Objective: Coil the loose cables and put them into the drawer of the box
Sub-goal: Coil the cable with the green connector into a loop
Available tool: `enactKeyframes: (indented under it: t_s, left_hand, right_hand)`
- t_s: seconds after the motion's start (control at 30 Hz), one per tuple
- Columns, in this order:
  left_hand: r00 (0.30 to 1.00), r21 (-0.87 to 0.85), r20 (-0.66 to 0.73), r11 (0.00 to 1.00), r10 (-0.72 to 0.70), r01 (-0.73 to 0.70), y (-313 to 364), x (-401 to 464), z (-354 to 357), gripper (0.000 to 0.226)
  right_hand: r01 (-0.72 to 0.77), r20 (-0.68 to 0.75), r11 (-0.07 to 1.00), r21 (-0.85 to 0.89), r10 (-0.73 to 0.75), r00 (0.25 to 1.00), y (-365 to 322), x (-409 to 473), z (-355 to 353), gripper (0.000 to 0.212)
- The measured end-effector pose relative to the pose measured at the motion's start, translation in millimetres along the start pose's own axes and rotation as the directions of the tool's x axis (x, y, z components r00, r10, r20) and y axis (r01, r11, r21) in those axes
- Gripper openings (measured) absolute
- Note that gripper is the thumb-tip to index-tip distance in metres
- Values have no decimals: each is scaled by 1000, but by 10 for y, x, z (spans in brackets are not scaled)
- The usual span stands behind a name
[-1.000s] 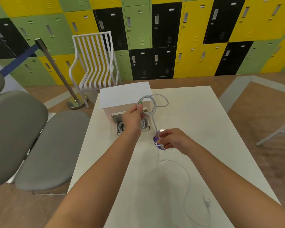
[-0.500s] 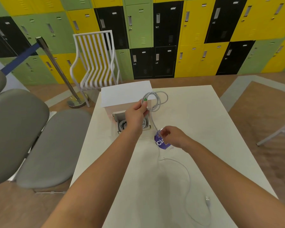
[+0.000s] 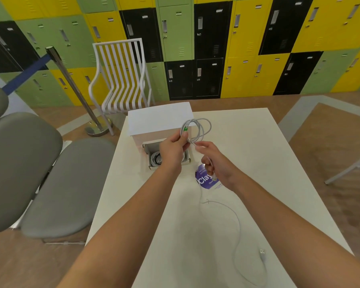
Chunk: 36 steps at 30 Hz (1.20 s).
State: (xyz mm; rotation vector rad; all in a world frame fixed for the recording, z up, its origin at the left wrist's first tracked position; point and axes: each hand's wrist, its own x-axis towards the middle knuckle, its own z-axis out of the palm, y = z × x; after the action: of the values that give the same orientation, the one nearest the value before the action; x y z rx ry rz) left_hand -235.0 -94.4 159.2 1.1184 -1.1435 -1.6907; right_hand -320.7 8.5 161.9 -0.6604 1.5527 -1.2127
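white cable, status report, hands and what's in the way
Left hand grips coiled loops of thin white cable. Right hand pinches its slack. Tail loose on white table. Open white drawer holds another coil; nothing blocking.

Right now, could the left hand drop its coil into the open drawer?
Probably yes: the left hand holds the coil right above the open drawer, though the cable's tail still runs through the right hand.

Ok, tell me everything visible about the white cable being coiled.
The cable is thin, white and rubbery-looking. Several loops are held up over the box, gripped by the left hand beside a green-marked end. The right hand pinches the strand below. The rest trails loose across the table, ending in a USB plug.
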Motion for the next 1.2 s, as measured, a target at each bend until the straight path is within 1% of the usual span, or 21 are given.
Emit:
enactKeyframes:
  t_s: [0.07,0.13,0.2,0.27,0.33,0.57,0.73,0.83,0.87,0.93,0.97,1.1,1.13,1.2]
  left_hand:
    - [1000,-16,21,1000,-5,6,5,-13,2,28]
    - [999,-25,36,1000,-17,18,8,-25,12,27]
    - [999,-56,26,998,-33,34,9,-26,18,28]
    - [999,-85,12,996,-38,39,35,-24,25,29]
    - [999,-88,-1,995,-42,41,95,-14,39,29]
    - [996,-108,-38,991,-85,81,156,10,48,32]
    - [990,-248,-40,961,-135,121,241,46,65,29]
    - [991,-280,-11,952,-136,127,239,45,49,29]
    - [992,-255,3,959,-125,122,216,34,46,30]
    - [996,-175,33,980,-85,89,151,14,38,30]
    - [997,-143,47,988,-60,66,116,5,37,30]
    - [997,-73,77,997,4,2,19,-19,24,32]
    - [996,-58,86,998,7,-2,3,-27,22,32]
    - [995,-51,95,999,5,0,-24,-43,20,32]
  right_hand:
    - [34,-76,995,-94,-41,996,-5,10,-16,29]
    - [92,-149,987,-129,-111,983,21,33,-25,23]
    - [126,-159,983,-134,-147,976,51,50,-29,21]
    - [106,-142,979,-173,-132,981,95,67,-19,17]
    - [55,-143,971,-232,-90,986,183,78,-31,13]
    - [-59,-159,938,-342,5,987,378,120,-131,11]
    - [-67,-168,927,-370,4,986,411,128,-158,12]
    - [-86,-159,890,-448,16,987,410,116,-185,6]
    - [-90,-135,871,-483,28,990,382,114,-190,10]
    - [-85,-77,837,-541,51,996,309,117,-179,35]
    - [-75,-64,837,-541,48,997,282,123,-171,42]
    - [-39,-84,888,-457,0,997,209,153,-98,32]
    - [-35,-90,911,-411,-3,996,194,162,-82,31]
    - [-14,-98,968,-252,-11,995,150,164,-56,24]
